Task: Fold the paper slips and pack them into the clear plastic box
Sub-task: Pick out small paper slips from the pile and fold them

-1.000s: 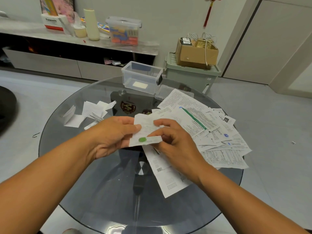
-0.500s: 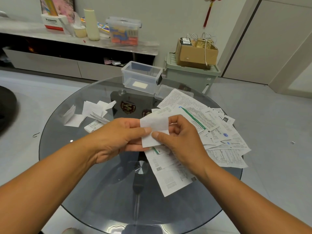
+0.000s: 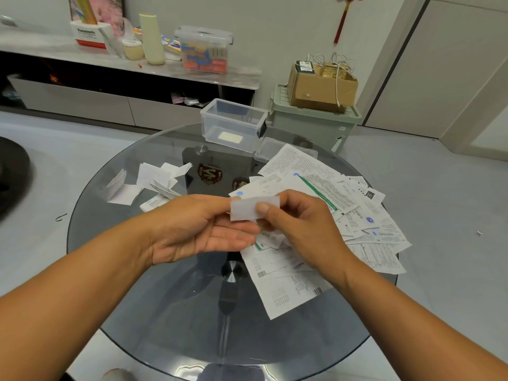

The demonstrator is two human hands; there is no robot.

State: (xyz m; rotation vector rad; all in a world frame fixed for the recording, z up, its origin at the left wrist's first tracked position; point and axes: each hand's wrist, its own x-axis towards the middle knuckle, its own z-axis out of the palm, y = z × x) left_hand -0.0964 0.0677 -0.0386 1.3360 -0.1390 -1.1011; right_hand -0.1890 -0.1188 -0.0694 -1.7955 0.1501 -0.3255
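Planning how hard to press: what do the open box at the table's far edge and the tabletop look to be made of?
Clear plastic box: looks like thin clear plastic, glossy; the shelf behind shows through its walls. Table: apparently smoked glass, smooth and shiny; its base shows through and glare sits on the near rim.

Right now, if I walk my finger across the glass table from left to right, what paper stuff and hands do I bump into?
Folded slips → left hand → the slip being folded → right hand → pile of flat slips.
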